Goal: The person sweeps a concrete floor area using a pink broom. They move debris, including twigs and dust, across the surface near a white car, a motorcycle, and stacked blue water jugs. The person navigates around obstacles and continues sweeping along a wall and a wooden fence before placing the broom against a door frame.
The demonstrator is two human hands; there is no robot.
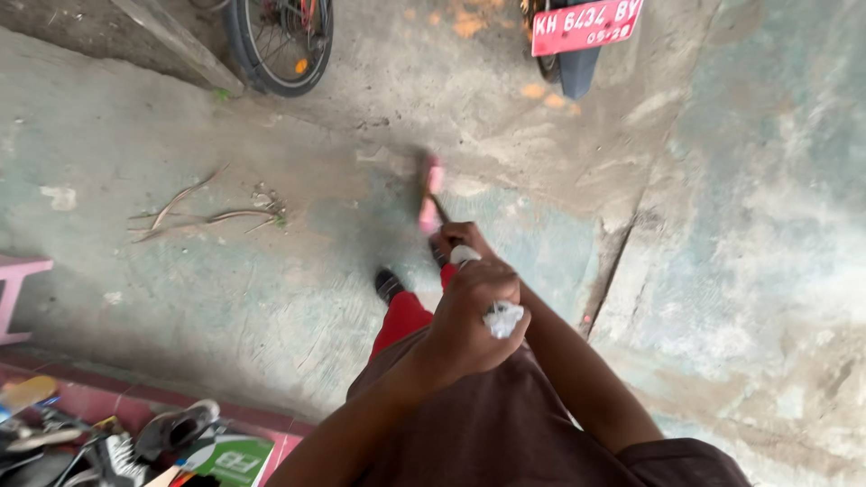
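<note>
I hold a broom with both hands over a dusty concrete floor. Its pink head (pixel 431 192) is blurred and rests on the floor ahead of my feet. My left hand (pixel 471 316) is closed around the top of the handle, whose whitish end (pixel 503 318) sticks out by the fingers. Lower down the handle, my right hand (pixel 458 240) grips it too. Under the hands I see red trousers and a dark shoe (pixel 389 285).
A bicycle wheel (pixel 280 45) stands at the top left and a motorbike's rear with a red plate (pixel 586 27) at the top. Dry twigs (pixel 207 213) lie on the floor to the left. A pink stool (pixel 18 289), shoes (pixel 171 427) and clutter sit by the red tiled step.
</note>
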